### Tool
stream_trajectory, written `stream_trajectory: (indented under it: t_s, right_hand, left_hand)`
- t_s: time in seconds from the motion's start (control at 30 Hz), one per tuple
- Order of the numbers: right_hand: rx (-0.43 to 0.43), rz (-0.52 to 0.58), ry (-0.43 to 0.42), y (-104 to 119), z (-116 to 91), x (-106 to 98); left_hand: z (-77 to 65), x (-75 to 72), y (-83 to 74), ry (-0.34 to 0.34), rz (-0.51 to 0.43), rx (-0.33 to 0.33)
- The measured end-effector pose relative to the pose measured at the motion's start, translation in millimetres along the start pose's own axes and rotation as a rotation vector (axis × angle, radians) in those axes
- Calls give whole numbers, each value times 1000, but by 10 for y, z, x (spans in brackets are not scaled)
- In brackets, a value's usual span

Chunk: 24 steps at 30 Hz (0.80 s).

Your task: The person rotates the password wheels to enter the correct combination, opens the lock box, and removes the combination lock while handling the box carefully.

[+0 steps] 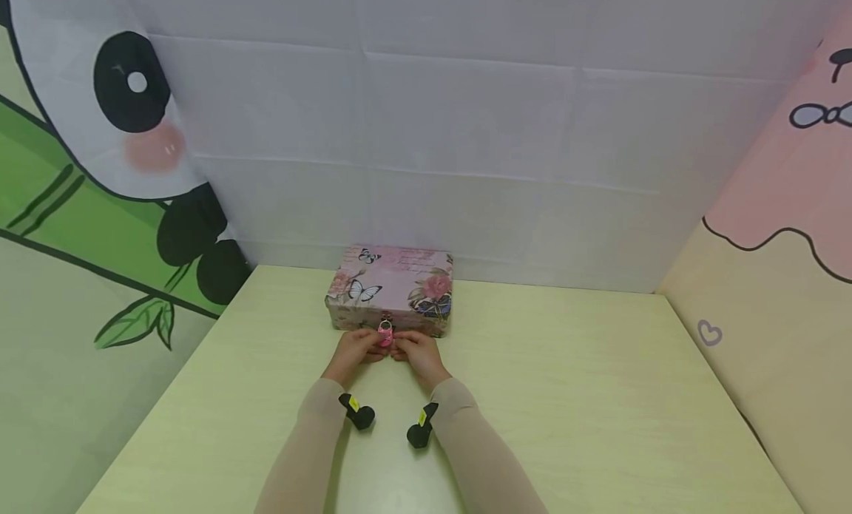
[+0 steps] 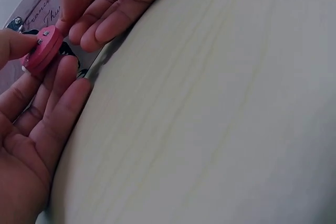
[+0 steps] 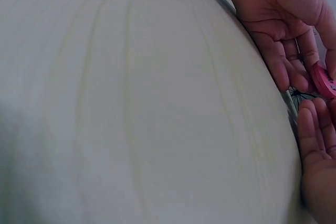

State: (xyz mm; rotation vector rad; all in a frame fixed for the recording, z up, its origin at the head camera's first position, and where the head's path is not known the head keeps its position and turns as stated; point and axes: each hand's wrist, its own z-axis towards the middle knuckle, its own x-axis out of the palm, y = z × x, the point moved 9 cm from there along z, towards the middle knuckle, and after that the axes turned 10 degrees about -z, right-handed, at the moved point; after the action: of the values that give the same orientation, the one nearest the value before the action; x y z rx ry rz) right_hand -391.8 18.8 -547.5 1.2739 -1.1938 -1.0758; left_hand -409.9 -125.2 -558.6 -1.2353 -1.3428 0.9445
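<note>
A pink padlock [image 1: 385, 334] with small number dials hangs by its silver shackle at the front clasp of a flowered, butterfly-printed box [image 1: 393, 277]. My left hand [image 1: 357, 350] pinches the padlock [image 2: 43, 48], thumb on its dial face and fingers beneath. From the other side my right hand [image 1: 418, 353] holds the padlock's edge with its fingertips; its other fingers curl loosely below. In the right wrist view the padlock [image 3: 323, 81] is cut by the frame edge, between the left hand [image 3: 283, 19] above and the right hand [image 3: 320, 171] below.
The box stands at the back of a pale wood-grain table [image 1: 566, 396], close to a white cloth backdrop [image 1: 466, 129]. Printed cartoon panels flank the table left and right. Black wrist cameras [image 1: 359, 414] sit on both beige sleeves.
</note>
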Motion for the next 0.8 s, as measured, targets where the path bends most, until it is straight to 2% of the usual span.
stream_trajectory:
  t_s: [0.43, 0.8]
  right_hand:
    - [11, -21, -22, -59, 37, -15]
    - [8, -18, -29, -95, 65, -13]
  left_hand:
    - [66, 19, 51, 12, 98, 28]
    - [62, 22, 43, 23, 121, 23]
